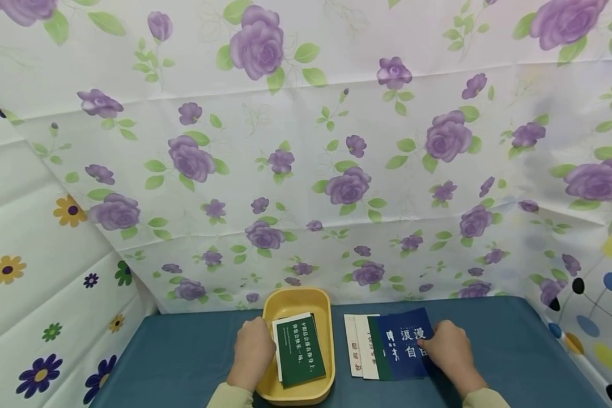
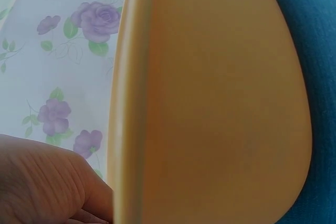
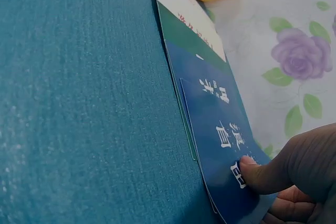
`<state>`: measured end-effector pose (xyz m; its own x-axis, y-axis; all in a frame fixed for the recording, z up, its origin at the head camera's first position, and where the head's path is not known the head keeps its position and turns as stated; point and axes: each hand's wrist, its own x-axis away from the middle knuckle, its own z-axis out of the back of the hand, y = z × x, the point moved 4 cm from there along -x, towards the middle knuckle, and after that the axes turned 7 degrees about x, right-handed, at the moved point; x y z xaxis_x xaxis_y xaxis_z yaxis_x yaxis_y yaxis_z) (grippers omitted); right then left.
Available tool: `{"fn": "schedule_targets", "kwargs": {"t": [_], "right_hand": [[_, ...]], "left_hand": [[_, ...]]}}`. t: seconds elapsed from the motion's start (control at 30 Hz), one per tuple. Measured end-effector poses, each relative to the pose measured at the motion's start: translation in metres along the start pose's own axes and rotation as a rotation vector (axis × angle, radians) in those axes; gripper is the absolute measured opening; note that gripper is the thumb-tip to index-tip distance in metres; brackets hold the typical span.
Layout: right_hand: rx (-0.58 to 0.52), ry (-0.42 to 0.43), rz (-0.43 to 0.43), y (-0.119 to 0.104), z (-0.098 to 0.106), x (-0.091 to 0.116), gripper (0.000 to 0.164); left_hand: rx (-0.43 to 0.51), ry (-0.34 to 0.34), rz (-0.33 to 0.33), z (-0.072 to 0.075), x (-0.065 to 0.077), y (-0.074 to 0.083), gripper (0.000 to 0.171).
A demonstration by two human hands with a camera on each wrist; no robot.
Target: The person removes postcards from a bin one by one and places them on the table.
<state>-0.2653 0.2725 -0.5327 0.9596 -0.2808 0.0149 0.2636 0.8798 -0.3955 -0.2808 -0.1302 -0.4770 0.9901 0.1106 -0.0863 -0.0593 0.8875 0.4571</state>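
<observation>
In the head view, my right hand (image 1: 447, 354) pinches the right edge of a dark blue card (image 1: 408, 345) with white characters. The right wrist view shows its thumb (image 3: 262, 174) on top of the card and the fingers folded beneath. The blue card overlaps a row of fanned cards: another blue one, a green one and white ones (image 1: 356, 345). My left hand (image 1: 255, 348) reaches over the left rim of a yellow plastic basin (image 1: 325, 317) and grips the left edge of a green card (image 1: 301, 351) with white writing. White card edges show behind it; the basin wall hides those fingertips in the left wrist view.
A blue-green cloth (image 1: 199, 345) covers the table. Behind it hangs a white sheet (image 1: 306, 226) with purple flowers. Patterned sheets also close off the left side (image 1: 30, 283) and the right side (image 1: 602, 283).
</observation>
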Motion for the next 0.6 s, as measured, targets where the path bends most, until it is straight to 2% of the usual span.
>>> {"fn": "schedule_targets", "kwargs": {"t": [0.23, 0.6], "right_hand": [[0.025, -0.031, -0.031, 0.001, -0.0008, -0.0009, 0.032], [0.045, 0.015, -0.034, -0.0019, 0.0025, 0.0016, 0.035]], "left_hand": [[0.004, 0.01, -0.007, 0.0027, 0.0017, 0.0002, 0.008], [0.01, 0.014, -0.005, 0.0013, 0.0006, -0.0003, 0.008]]}}
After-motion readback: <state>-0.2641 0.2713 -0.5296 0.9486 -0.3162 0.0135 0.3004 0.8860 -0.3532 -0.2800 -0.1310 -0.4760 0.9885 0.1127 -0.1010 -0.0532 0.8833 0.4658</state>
